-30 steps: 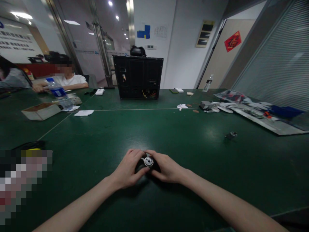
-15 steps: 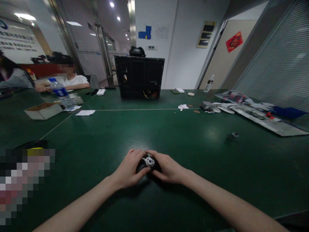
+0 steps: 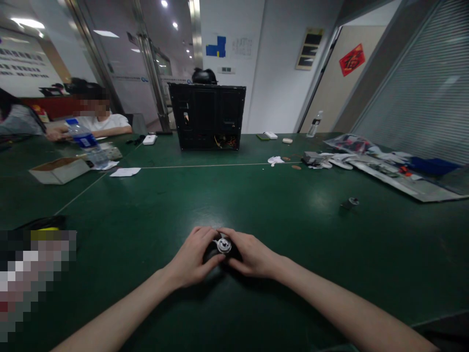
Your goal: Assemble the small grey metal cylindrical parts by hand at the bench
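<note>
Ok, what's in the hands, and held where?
A dark round part with a metal hub, gripped by its outer edge from both sides by the left hand and right hand; hub uncovered.

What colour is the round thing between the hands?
Silver: the hub shows best in the head view.

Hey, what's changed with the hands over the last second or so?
Almost nothing. Neither hand took hold of anything or let go. The left hand and right hand stay cupped around the black part with a silver hub, in the same grip. Only the head-worn view sways slightly sideways. The black computer case and the green workbench look unchanged.
</note>
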Action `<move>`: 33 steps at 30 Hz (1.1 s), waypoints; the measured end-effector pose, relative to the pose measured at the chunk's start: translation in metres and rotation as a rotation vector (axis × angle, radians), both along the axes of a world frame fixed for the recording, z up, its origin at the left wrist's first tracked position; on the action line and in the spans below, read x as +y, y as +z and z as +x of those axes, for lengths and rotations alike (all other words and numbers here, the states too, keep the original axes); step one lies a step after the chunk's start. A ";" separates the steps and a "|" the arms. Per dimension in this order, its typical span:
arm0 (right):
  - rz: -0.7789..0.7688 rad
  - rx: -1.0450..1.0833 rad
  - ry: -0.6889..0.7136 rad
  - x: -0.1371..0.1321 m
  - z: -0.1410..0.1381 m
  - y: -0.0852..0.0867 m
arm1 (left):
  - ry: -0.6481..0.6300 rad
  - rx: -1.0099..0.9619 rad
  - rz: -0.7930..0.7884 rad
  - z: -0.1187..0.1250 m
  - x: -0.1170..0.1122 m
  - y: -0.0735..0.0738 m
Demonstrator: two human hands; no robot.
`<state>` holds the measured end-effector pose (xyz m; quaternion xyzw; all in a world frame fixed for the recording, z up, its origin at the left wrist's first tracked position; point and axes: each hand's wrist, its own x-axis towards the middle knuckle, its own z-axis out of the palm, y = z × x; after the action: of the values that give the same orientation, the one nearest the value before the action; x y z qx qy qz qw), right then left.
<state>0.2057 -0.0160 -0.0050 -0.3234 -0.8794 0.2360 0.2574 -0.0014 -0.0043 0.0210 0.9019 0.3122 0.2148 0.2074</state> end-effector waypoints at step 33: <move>0.017 0.008 -0.015 -0.001 -0.003 0.001 | 0.014 -0.018 0.012 -0.001 -0.001 -0.005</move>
<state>0.2027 -0.0169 -0.0037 -0.3267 -0.8780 0.2278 0.2656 -0.0024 -0.0048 0.0164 0.8989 0.3152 0.2263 0.2034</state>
